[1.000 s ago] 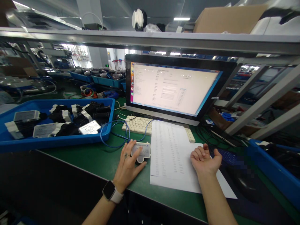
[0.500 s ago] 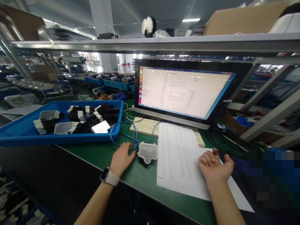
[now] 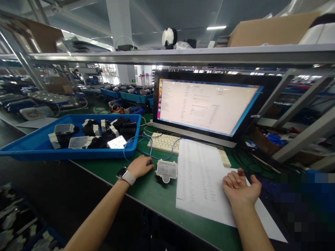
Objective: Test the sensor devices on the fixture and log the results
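My left hand, with a watch on its wrist, is closed around the dark end piece of a blue cable; most of that piece is hidden by the fingers. Just right of the hand lies a meter module with a pale, clear-fronted housing and a dark underside, on the green bench. My right hand rests palm up over the printed sheets, its fingers loosely curled, its thumb apart, nothing in it.
A blue tray with several black and white meter modules stands on the left. Behind the sheets are a keyboard, partly covered, and a lit monitor. A shelf spans above. Dark cables lie at the right.
My left hand has shifted slightly and turned over the cable end, now hiding more of it. My right hand stays on the sheets. The whole view has tilted up a little.
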Tool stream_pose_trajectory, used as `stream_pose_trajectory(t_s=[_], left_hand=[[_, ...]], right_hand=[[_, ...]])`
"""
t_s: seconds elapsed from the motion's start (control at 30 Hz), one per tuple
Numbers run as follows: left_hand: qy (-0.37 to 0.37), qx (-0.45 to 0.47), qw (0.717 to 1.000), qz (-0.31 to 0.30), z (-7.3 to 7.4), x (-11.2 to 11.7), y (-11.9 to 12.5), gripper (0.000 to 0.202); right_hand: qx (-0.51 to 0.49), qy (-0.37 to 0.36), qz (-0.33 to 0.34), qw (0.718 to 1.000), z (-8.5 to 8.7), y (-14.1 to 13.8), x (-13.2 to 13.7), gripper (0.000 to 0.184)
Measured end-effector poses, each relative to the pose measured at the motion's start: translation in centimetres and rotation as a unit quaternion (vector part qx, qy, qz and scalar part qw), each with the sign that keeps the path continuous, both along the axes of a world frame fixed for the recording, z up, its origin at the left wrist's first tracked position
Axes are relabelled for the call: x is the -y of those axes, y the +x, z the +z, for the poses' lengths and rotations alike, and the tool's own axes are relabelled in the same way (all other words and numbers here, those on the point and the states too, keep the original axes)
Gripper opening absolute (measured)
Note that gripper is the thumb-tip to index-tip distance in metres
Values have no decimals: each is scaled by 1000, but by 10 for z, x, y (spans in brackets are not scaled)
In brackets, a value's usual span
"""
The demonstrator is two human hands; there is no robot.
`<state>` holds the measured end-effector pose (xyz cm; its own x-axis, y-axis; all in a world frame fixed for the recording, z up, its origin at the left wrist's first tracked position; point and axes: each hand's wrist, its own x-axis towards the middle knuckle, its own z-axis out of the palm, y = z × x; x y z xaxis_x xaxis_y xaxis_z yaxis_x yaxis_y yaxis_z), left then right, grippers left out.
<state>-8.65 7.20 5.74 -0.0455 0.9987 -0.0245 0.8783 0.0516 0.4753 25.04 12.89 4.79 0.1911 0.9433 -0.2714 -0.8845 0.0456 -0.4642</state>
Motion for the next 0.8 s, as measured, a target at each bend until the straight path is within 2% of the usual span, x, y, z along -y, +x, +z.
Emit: stream_pose_trajectory(t_s=[0.1,0.2,0.33,0.47,0.67,0.8], left_hand=[[17,63,998,21,-3,1,-7,17],[46,165,984,46,0,4,-13,20],[85,334,937,62,13,14,-9,37],[88,465,880,41,25,20,6,53],[52,569,820,24,23,17,20,48],[33,595,803,19,22,14,23,46]], right_hand=[[2,-2,2,1000,0,-1,1,35],[7,5,6,1000,-2,1,0,34],[10,17,12,1000,-7,3,-2,32],[7,15,15,1000,-7,2,-3,32],[3,13,14,1000,-7,2,-2,32],[5,18,14,1000,-9,3,-3,29]])
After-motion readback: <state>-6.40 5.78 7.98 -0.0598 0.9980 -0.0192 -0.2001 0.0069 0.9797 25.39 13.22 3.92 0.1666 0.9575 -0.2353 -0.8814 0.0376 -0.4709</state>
